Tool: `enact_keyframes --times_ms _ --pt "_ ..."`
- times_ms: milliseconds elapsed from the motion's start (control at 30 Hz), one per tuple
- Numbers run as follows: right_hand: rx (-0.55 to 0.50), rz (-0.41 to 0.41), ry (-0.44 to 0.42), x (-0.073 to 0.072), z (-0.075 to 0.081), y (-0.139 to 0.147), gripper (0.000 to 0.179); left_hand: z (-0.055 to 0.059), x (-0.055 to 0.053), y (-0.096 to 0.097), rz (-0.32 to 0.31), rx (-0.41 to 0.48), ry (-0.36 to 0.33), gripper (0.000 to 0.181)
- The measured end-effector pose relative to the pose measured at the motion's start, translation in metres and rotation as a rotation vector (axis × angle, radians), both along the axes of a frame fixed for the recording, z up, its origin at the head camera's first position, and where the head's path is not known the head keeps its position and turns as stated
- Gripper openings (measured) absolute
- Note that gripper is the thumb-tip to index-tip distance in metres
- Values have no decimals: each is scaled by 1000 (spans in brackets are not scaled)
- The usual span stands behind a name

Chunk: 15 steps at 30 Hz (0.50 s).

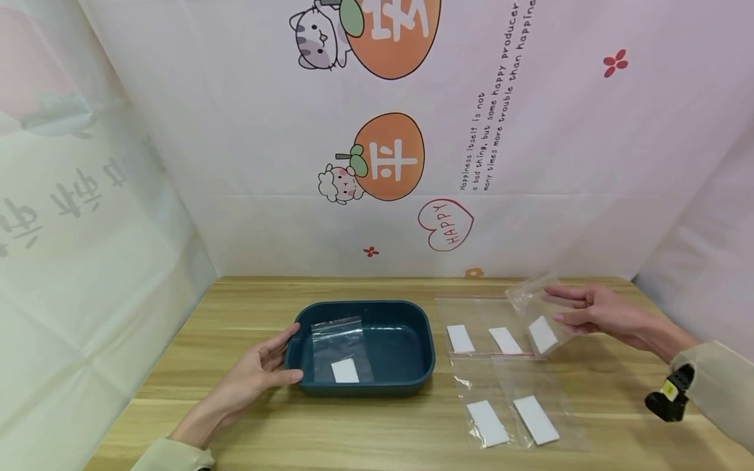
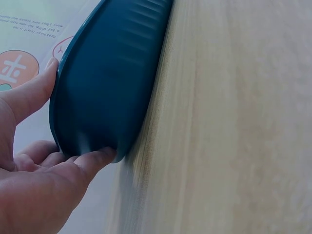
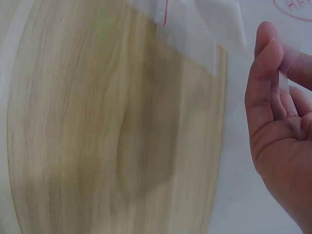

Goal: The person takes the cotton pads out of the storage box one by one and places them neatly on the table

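Observation:
A dark teal rectangular plastic tray [image 1: 400,389] stands on the table, and a clear zip bag [image 1: 326,340] with a white card in it lies inside. My left hand [image 1: 250,376] grips the tray's left end; in the left wrist view its thumb [image 2: 36,92] is at the rim and the fingers touch the side. Right of the tray, my right hand [image 1: 609,315] pinches the edge of another clear zip bag [image 1: 533,301], raised and tilted, holding a white card [image 1: 542,334]. Part of that bag [image 3: 195,36] shows at the top of the right wrist view.
Several more clear bags with white cards [image 1: 487,423] lie flat in two rows on the wooden table [image 1: 341,435], right of the tray. Behind the table hangs a printed white cloth [image 1: 265,196]. A small black device [image 1: 668,396] hangs at the right sleeve.

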State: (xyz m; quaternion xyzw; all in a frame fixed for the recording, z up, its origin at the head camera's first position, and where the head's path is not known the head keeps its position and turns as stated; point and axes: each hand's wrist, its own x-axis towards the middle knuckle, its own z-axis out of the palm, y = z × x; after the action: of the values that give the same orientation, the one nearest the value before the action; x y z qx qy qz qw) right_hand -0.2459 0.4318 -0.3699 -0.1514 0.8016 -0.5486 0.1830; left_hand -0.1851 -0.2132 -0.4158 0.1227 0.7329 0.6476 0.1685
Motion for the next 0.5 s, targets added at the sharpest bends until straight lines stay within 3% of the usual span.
enact_keyframes --times_ms 267,500 --pt "70 -11 -19 -4 -12 13 77 -1 0 0 -2 -7 5 90" --pt "275 -67 78 -4 -16 17 78 -1 0 0 9 -10 1 89"
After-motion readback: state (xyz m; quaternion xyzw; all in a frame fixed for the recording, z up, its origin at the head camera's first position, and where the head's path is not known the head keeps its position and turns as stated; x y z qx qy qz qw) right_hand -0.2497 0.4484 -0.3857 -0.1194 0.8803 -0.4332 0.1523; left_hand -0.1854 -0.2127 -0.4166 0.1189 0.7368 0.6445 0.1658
